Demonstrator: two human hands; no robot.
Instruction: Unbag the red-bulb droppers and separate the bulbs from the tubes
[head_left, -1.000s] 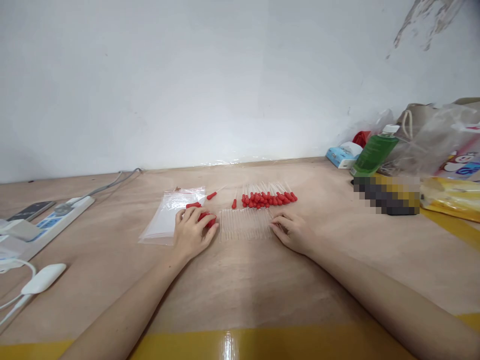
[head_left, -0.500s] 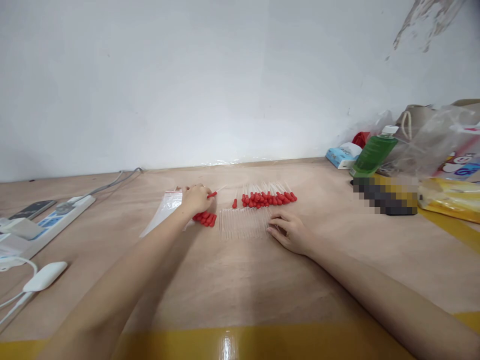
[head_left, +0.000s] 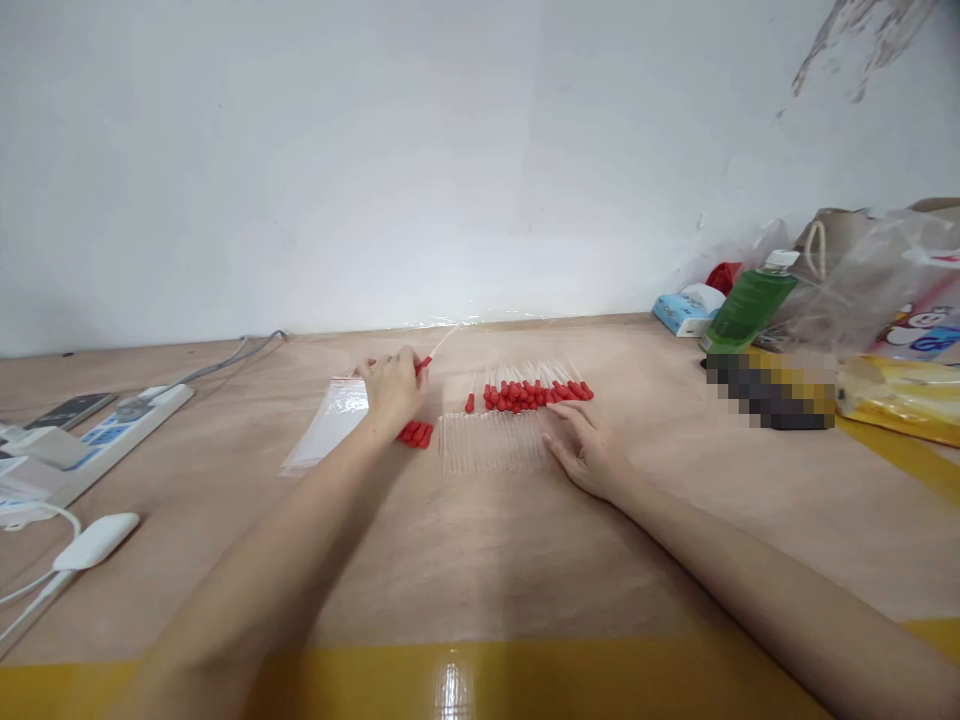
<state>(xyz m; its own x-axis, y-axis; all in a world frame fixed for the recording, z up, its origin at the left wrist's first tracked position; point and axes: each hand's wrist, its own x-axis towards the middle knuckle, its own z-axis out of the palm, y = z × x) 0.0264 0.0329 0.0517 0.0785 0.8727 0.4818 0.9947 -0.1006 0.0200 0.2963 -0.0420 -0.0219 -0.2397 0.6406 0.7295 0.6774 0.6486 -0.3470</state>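
My left hand is closed on a glass dropper, pinching its red rubber bulb; the thin clear tube points up and away. Beneath that hand lies a small group of red bulbs, partly hidden. My right hand, thumb and fingers apart, rests at the right end of a row of clear glass tubes laid side by side. Behind this row several droppers with red bulbs lie bunched together, tubes toward the wall. One red-bulbed dropper lies slightly apart on their left.
A clear zip bag lies left of my left hand. Farther left are a power strip, a phone and a white adapter with cables. At right stand a tissue pack, a green bottle and plastic bags.
My left hand has moved slightly right and away from me with the dropper, whose tube now points more steeply upward. My right hand has shifted slightly right, its fingers spreading.
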